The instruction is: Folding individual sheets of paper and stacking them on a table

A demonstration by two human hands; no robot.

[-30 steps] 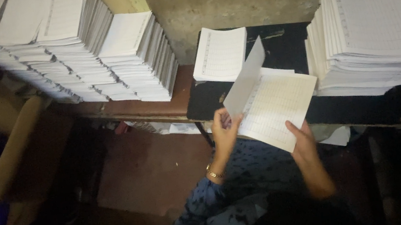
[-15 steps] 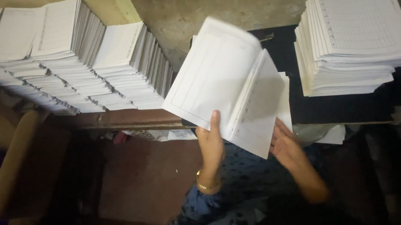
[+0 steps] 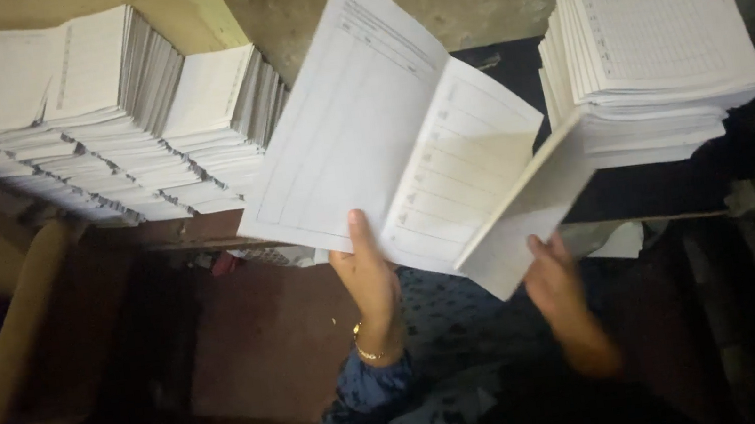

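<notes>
I hold an open booklet of white ruled sheets [image 3: 388, 135] up in front of me. My left hand [image 3: 368, 279] grips its lower edge, thumb lying on the left page near the fold. My right hand [image 3: 556, 282] holds the lower right corner, where the outer sheet [image 3: 529, 209] folds down and forward. A gold bangle sits on my left wrist. The booklet hides most of the dark table [image 3: 651, 200] behind it.
A tall stack of printed sheets [image 3: 654, 57] stands on the dark table at the right. Many staggered stacks of white sheets [image 3: 101, 111] cover a wooden surface at the left. A wooden chair back [image 3: 21, 328] is at the lower left.
The booklet has been lifted off the table and opened wide toward the camera. Both hands rose with it, and the right flap now folds downward.
</notes>
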